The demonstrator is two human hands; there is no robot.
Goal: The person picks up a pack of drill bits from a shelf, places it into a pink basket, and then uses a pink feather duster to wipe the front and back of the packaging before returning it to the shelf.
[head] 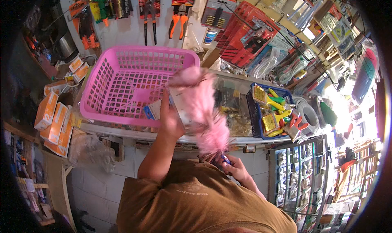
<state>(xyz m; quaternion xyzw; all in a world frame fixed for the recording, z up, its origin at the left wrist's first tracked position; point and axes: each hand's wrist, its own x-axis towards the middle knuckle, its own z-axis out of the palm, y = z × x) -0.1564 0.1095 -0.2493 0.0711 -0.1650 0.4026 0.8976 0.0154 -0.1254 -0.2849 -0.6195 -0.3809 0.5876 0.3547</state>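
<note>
A pink feather duster stretches across the front of the counter, slightly blurred. My right hand grips its blue handle close to my brown shirt. With my left hand I hold a white box bearing print, and the duster's feathers cover much of its face. Beside my left fingers is a blue-and-white package at the near side of a pink plastic basket; whether I hold it too cannot be told. The basket stands on the glass-topped counter, to the left of the duster.
A blue basket of paintbrushes stands on the counter's right, next to coiled clear tubing. Orange-and-white boxes are stacked at the left above a clear plastic bag. Pliers and carded tools hang beyond the counter.
</note>
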